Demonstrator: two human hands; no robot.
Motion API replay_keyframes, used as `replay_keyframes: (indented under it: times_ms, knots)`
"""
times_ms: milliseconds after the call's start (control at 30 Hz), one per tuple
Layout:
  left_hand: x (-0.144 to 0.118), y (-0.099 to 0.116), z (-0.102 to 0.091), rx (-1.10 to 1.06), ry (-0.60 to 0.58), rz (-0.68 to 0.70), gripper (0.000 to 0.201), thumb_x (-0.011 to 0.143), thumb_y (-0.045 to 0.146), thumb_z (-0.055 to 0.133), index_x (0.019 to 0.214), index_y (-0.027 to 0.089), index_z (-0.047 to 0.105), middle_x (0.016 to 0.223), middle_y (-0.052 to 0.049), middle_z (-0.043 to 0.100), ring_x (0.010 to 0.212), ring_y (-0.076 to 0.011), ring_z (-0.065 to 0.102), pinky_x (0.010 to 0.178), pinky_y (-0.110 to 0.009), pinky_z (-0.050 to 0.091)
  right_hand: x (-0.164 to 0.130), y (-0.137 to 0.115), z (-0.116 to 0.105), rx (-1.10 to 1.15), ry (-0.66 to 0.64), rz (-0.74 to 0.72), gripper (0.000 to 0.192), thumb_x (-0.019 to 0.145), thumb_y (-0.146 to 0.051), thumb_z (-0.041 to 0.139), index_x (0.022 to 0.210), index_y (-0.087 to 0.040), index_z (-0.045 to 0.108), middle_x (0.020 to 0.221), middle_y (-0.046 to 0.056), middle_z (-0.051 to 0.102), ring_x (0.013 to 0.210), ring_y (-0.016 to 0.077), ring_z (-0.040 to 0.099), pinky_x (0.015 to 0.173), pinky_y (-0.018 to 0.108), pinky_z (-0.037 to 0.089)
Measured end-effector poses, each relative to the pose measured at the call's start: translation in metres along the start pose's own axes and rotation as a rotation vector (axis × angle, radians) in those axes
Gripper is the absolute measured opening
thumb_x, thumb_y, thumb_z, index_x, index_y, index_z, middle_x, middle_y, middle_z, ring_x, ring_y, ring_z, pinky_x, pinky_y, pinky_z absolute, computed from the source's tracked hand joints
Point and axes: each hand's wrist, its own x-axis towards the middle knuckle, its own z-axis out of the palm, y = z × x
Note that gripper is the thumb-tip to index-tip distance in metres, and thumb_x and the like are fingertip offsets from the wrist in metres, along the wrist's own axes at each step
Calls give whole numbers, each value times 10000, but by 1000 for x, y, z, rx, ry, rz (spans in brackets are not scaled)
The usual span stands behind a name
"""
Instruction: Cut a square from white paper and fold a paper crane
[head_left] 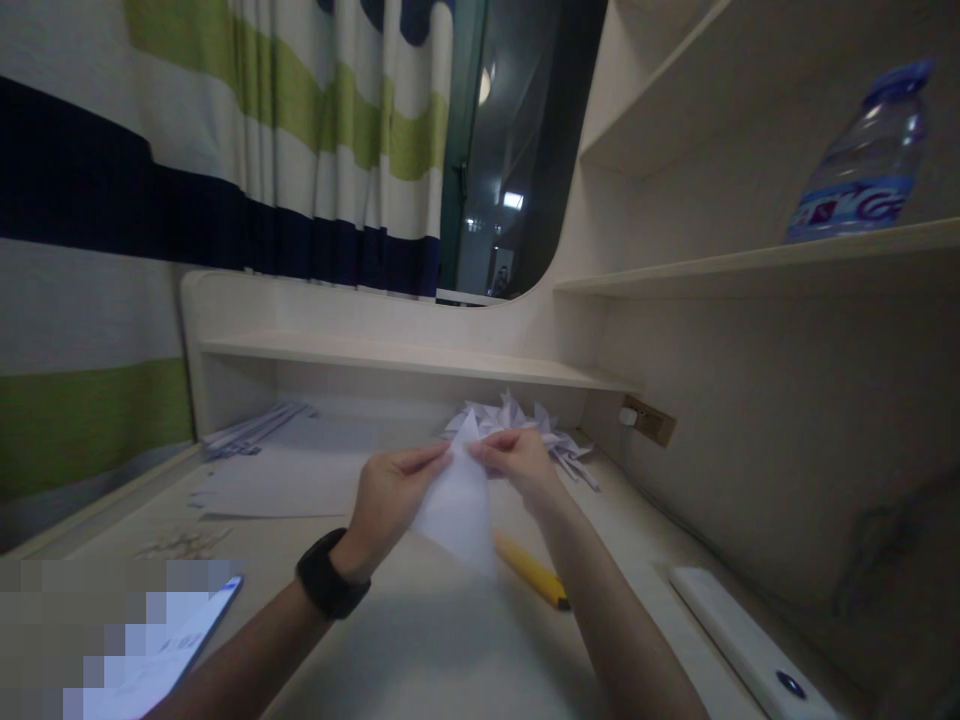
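Note:
My left hand (390, 495) and my right hand (517, 462) together hold a white sheet of paper (459, 505) folded to a point, above the pale desk (420, 640). Thumb and fingers of each hand pinch the paper near its top tip. A black watch (330, 575) sits on my left wrist. Behind my hands lies a pile of folded white paper shapes (525, 420). A yellow utility knife (532, 572) lies on the desk just below the paper.
Loose white sheets (262, 480) and a stack of paper strips (251, 428) lie at the left. A phone (172, 645) rests at the lower left, a white device (750, 640) at the lower right. A water bottle (862, 160) stands on the right shelf. Striped curtains (225, 150) hang behind.

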Motion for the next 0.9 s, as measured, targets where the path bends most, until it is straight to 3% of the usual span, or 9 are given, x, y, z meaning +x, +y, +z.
replay_keyframes:
  times_ms: [100,233,367,567,800,900]
  knots:
    - [1,-2,0,-9,11,7,190,740,277,703,915,212,742,927,-25,729,857,-231,701,755,-280,557,-1,0,2,6,60,-13,340,482,-418,819,553,-115,683,487,15,606,432,93,506,429,212,409]
    - [1,0,0,-25,22,-3,207,744,288,700,928,203,739,952,-31,723,874,-234,697,777,-286,548,0,0,4,43,34,34,372,469,-439,822,601,-114,699,528,24,628,453,110,538,457,234,444]
    - [2,3,-2,-8,-57,-36,203,753,291,689,926,199,740,935,-32,728,853,-243,700,733,-285,549,2,3,5,133,48,32,412,485,-460,815,711,-126,726,604,36,667,503,131,578,502,256,473]
    - [2,-1,0,60,-114,-1,184,758,292,687,912,211,745,924,-24,732,851,-228,700,751,-266,537,4,8,9,190,194,17,323,452,-397,818,516,-121,662,478,18,595,425,107,496,431,234,392]
    - [0,1,0,67,-132,-6,186,751,286,689,913,216,745,913,-16,734,831,-230,703,739,-277,541,4,15,11,205,258,-45,264,467,-354,798,537,-133,673,503,15,602,458,111,491,460,236,385]
    - [0,3,-1,40,-94,-32,197,741,294,695,905,198,746,900,-25,737,825,-237,703,719,-281,543,4,17,12,180,221,-43,302,485,-398,796,581,-134,685,521,16,608,461,111,493,459,232,388]
